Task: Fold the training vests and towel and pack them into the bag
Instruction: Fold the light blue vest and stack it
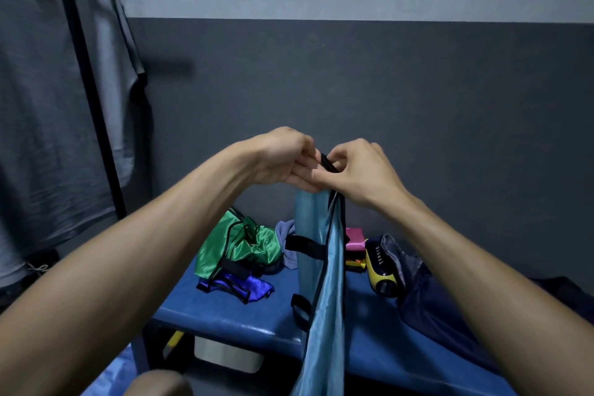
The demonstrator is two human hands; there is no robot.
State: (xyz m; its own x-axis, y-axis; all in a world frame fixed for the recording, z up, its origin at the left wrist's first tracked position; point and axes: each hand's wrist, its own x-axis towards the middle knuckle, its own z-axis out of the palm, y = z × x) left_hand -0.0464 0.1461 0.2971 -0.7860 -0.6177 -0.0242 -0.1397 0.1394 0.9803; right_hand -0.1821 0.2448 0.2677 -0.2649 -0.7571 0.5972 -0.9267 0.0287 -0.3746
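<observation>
A light blue training vest (324,267) with black trim hangs in front of me, folded lengthwise. My left hand (283,157) and my right hand (356,170) meet at its top edge and both pinch it, fingers curled. On the blue bench (250,315) behind it lie a green vest (238,247), a dark blue vest (234,286) under it, a lilac towel (287,244) and a pink cloth (354,238). A dark navy bag (427,299) slumps at the right of the bench.
A yellow and black device (381,270) sits by the bag. A grey shirt (48,125) hangs on a black rack (93,100) at the left. A white box (228,354) stands under the bench. The grey wall is close behind.
</observation>
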